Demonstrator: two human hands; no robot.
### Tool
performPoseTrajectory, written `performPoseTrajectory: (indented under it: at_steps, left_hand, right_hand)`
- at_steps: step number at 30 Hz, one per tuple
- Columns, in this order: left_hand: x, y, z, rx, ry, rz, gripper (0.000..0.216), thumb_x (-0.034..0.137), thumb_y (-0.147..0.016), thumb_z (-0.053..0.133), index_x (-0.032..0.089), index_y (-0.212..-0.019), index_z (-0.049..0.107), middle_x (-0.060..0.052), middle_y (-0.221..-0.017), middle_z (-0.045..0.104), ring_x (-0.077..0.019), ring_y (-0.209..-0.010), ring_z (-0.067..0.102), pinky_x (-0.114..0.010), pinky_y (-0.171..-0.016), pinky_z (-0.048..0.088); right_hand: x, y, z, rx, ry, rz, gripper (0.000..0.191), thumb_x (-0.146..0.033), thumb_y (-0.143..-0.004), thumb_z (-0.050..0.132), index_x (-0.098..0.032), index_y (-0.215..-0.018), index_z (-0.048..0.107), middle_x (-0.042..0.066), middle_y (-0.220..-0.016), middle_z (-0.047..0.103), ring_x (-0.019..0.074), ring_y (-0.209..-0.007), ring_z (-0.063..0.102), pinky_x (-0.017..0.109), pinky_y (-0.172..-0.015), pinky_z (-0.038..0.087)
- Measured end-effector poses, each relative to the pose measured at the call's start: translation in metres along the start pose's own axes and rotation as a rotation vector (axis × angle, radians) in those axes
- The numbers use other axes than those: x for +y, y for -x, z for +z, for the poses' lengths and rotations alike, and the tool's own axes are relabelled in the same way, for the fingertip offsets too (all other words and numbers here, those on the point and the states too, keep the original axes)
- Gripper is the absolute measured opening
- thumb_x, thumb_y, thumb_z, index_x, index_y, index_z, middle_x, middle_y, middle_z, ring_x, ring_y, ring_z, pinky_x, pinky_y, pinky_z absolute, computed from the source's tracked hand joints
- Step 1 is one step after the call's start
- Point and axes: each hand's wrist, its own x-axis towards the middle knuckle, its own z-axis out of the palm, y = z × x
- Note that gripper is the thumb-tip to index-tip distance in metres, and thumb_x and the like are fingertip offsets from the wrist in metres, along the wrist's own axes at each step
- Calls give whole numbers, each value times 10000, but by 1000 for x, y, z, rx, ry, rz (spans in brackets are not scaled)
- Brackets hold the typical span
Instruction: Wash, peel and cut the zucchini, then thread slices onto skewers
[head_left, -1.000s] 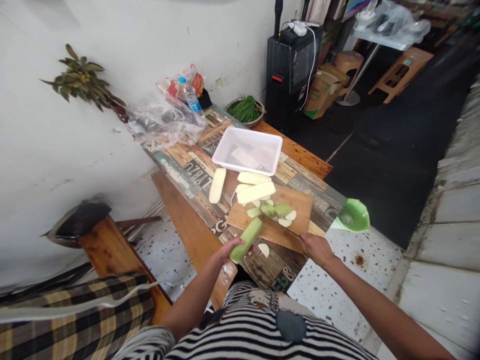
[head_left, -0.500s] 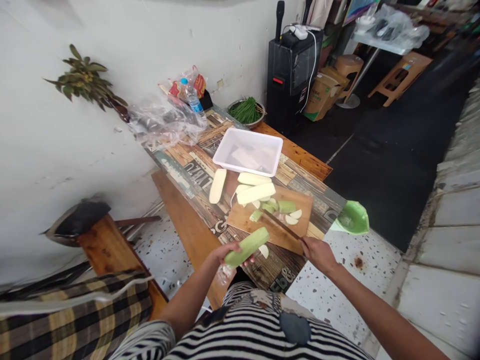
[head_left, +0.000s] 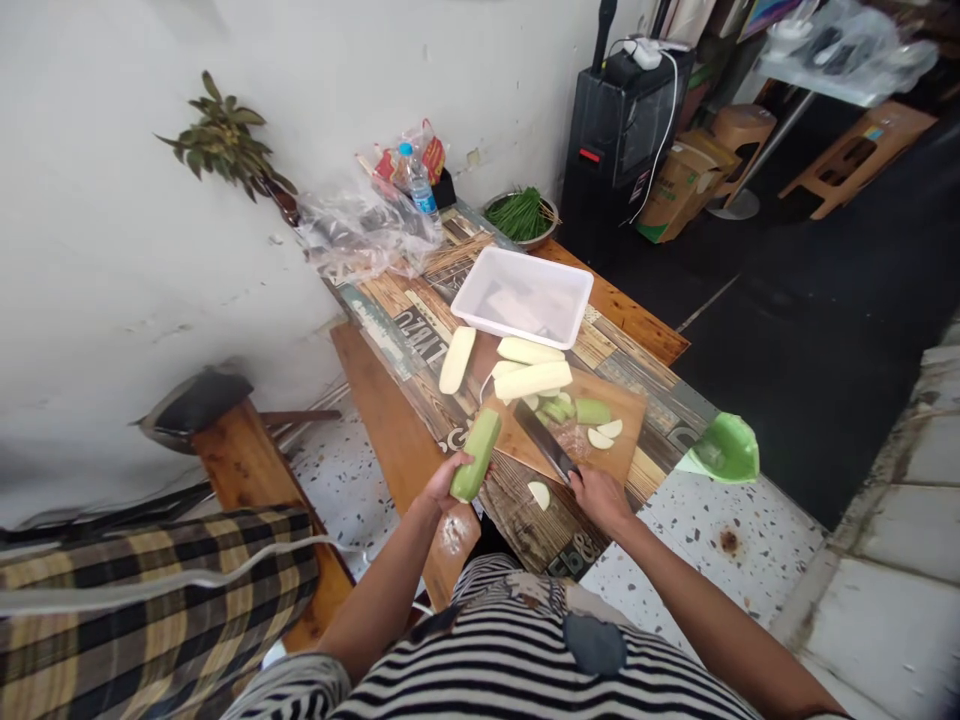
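The right hand (head_left: 602, 497) grips the knife (head_left: 541, 438), now turned flatter beside green slices (head_left: 557, 409) — cutting seems paused. The left hand (head_left: 448, 482) holds the gourd (head_left: 478, 452), newly swung forward.

Seen from a single camera worn on the person's head, facing forward and down over a striped top (head_left: 480, 665), the bench (head_left: 523, 528) lies close below, its near corner low in frame, its far end receding toward a white wall (head_left: 337, 80) at upper left.

Slices (head_left: 601, 438) on board (head_left: 628, 412) — tub (head_left: 536, 268) behind.
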Motion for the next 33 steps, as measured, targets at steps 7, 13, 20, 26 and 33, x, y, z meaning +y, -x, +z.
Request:
performPoseTrajectory:
  at_steps: [7,13,20,26,33]
  left_hand:
    - [-10,-10,13,-185,-101,-221,479,316,-699,561,46,-1096,565,-182,-923,674,-191,-704,611,-262,-561,452]
    - [-15,-22,18,-262,-133,-328,495,327,-708,523,94,-1144,556,-155,-976,670,-182,-744,603,-261,-592,446]
    - [-24,-43,40,-235,-217,-370,497,369,-746,495,90,-1151,559,-173,-948,666,-252,-851,625,-345,-661,479]
    - [8,-46,61,-194,-250,-350,448,373,-843,422,90,-1168,547,-172,-953,671,-280,-918,624,-378,-679,485]
    - [49,-38,31,-20,-345,-337,492,460,-878,501,44,-1137,540,-150,-870,660,-258,-826,648,-402,-724,502]
  right_hand:
    - [33,21,0,54,50,38,371,-367,-995,292,-187,-986,616,98,-897,705,211,-835,662,273,-670,398]
    - [61,24,-4,89,73,60,342,-375,-994,308,-197,-959,597,73,-902,704,196,-826,658,264,-630,370]
    - [69,33,-21,80,96,35,336,-363,-993,312,-204,-959,607,51,-921,697,183,-841,650,259,-618,363]
    - [64,37,-26,78,92,28,335,-351,-991,315,-203,-939,610,46,-909,695,184,-839,649,256,-617,368]
    - [48,46,-21,103,59,56,323,-328,-989,312,-189,-957,601,58,-911,706,196,-833,663,265,-615,382]
